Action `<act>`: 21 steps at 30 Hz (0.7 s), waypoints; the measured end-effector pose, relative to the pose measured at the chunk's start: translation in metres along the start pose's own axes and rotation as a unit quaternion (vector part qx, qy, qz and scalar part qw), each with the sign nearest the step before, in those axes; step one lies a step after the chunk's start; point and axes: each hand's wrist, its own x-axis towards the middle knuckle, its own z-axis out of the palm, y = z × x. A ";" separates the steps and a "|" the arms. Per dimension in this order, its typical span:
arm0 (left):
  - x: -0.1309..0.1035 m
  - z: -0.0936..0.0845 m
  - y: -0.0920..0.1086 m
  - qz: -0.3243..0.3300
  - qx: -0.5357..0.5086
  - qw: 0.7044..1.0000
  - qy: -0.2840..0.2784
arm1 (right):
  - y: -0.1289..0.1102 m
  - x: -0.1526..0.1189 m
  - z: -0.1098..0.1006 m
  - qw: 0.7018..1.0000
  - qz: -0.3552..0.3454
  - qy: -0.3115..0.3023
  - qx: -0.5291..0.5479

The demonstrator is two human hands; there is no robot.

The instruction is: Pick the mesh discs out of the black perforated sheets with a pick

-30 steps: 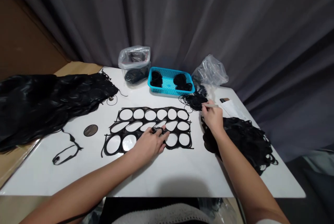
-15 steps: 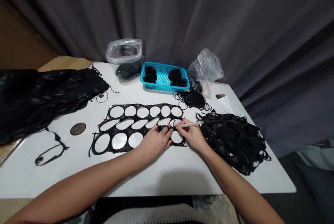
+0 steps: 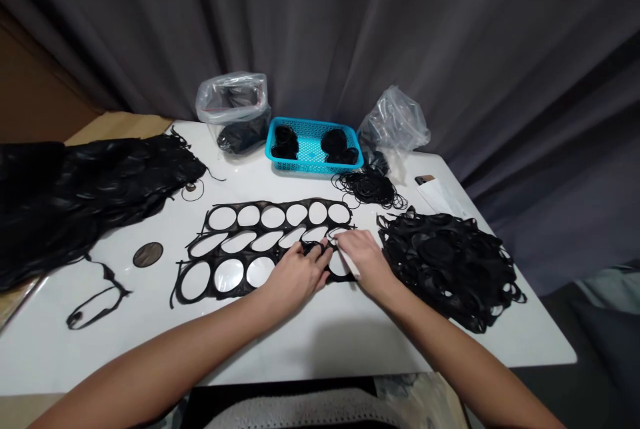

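Note:
A black net-like sheet point(image 3: 227, 257) with rows of round holes lies flat on the white table. My left hand point(image 3: 296, 273) rests on its right part, fingers bent around a small bunch of thin black rings point(image 3: 314, 246) and pressing down. My right hand point(image 3: 367, 257) is beside it at the sheet's right end, closed on a thin white stick-like tool point(image 3: 351, 266) that slants down toward me. Its fingertips are at the last hole of the middle row. What the tip of the tool touches is hidden.
A blue basket point(image 3: 315, 167) with black bundles stands behind, between two clear plastic bags point(image 3: 233, 112) point(image 3: 397, 119). Loose thin rings point(image 3: 373, 189) lie near it. A black scrap heap point(image 3: 450, 262) is right, a stack of black sheets point(image 3: 95, 192) left, with a dark disc point(image 3: 148, 255) nearby.
In my right hand the white tool has swung from pointing right to slanting down toward me. My left hand stays on the sheet. The view has shifted slightly.

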 end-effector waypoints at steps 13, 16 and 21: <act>-0.010 -0.015 0.005 0.018 -0.014 1.000 0.019 | 0.017 -0.014 -0.043 0.951 0.241 0.109 0.160; -0.025 -0.013 0.018 0.026 0.008 0.999 0.017 | -0.018 -0.031 -0.024 0.943 0.216 0.054 0.250; -0.040 -0.004 0.035 0.012 0.013 0.999 0.027 | -0.042 -0.050 -0.002 0.934 0.216 0.036 0.282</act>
